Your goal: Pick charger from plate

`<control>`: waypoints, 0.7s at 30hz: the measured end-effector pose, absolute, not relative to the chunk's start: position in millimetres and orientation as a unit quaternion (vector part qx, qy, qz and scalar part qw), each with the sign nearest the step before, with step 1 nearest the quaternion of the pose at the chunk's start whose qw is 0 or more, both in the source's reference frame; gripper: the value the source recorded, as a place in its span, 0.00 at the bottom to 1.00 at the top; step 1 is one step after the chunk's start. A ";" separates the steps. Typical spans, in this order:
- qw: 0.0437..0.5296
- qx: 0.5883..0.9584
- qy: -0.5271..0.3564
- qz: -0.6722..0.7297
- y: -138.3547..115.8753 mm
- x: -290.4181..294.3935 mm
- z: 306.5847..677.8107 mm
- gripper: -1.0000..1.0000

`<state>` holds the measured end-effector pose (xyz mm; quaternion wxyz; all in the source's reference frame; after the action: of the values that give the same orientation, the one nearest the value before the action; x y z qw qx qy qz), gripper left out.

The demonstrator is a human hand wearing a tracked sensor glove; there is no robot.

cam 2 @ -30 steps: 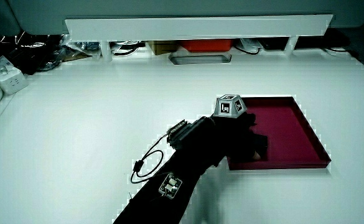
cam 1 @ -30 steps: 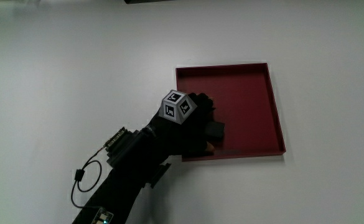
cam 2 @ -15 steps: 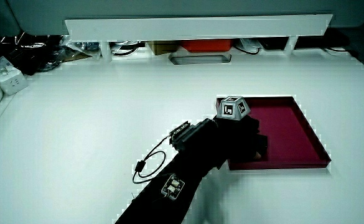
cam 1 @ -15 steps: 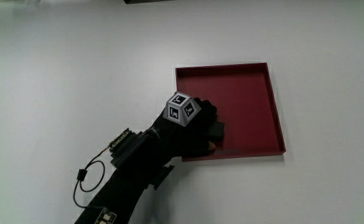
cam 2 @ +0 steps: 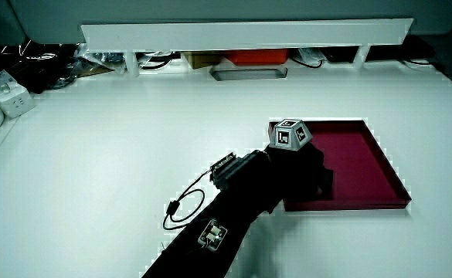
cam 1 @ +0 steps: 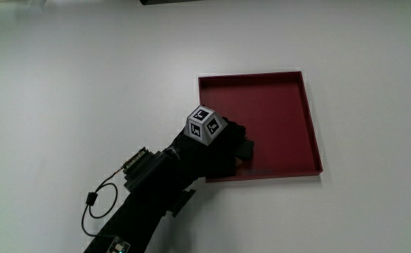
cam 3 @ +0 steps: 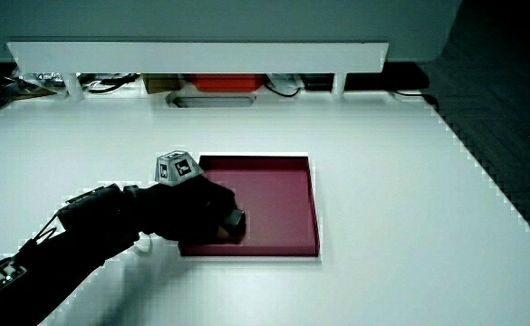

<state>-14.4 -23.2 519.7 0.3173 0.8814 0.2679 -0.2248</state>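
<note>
Charger (cam 1: 244,148), one small black block, lies in the single dark red plate (cam 1: 282,98), in the corner nearest the person; from above, the hand (cam 1: 216,144) reaches over that corner with its fingers curled around the block, and the patterned cube (cam 1: 204,124) sits on its back. In a side view the hand (cam 2: 299,166) hides most of the charger, and the plate (cam 2: 365,166) holds nothing else. In a side view the charger (cam 3: 235,220) shows at the fingertips, low in the plate (cam 3: 278,195).
</note>
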 end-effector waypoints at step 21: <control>0.267 0.886 0.287 -0.246 -35.8 -48.1 478.3 1.00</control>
<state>-48.1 -35.8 478.3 0.2668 0.8864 0.2874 -0.2461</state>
